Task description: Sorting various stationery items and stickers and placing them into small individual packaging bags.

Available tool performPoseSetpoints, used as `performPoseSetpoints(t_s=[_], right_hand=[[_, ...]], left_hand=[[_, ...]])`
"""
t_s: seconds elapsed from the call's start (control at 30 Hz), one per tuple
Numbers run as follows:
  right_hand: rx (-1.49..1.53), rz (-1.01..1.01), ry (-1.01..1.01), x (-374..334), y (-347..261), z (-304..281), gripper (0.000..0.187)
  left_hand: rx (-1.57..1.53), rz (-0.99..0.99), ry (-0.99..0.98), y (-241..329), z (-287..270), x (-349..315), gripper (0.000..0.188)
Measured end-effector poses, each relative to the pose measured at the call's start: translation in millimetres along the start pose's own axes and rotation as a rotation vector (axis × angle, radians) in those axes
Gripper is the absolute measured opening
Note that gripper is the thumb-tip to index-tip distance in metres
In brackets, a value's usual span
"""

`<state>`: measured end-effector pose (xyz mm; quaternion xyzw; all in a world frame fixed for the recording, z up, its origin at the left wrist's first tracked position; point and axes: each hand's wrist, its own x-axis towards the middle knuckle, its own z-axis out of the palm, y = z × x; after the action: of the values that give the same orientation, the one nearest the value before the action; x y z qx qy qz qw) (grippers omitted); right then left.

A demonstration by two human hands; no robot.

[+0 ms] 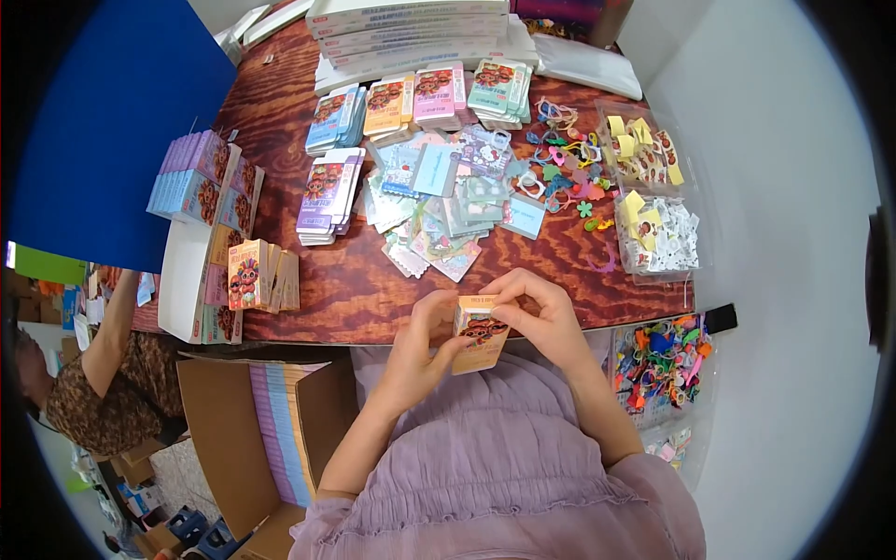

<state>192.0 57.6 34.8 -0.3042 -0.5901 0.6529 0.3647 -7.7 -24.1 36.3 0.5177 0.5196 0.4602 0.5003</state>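
A small orange and cream cardboard box (pixel 481 347) with cartoon figures is held upright at the table's front edge, over my lap. My left hand (pixel 425 345) wraps round its left side, thumb across the front. At the box's top right, the fingers of my right hand (pixel 537 313) pinch the top edge near the flap. What is inside the box is hidden. Just beyond my hands lies a loose pile of pastel cards and packets (pixel 434 210). Several filled orange boxes (pixel 264 275) stand together to the left of my hands.
Flat box stacks (pixel 327 196) line the pile's left and far sides. Small coloured trinkets (pixel 569 177) spread rightward, beside clear trays (pixel 658 233) of small pieces. A white display carton (pixel 182 280) holds boxes at left. Below stands a cardboard carton (pixel 215 420). Another person (pixel 103 383) works behind a blue panel (pixel 103 121).
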Motion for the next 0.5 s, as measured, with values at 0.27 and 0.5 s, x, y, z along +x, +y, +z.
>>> performPoseSetpoints(t_s=[0.27, 0.5], right_hand=[[0.142, 0.209, 0.127, 2.5, 3.5, -2.8, 0.005], [-0.078, 0.098, 0.034, -0.5, 0.1, -3.2, 0.011]], left_hand=[[0.081, -0.079, -0.131, 5.2, -3.7, 1.1, 0.067], [-0.011, -0.120, -0.066, 1.1, -4.2, -1.2, 0.070]])
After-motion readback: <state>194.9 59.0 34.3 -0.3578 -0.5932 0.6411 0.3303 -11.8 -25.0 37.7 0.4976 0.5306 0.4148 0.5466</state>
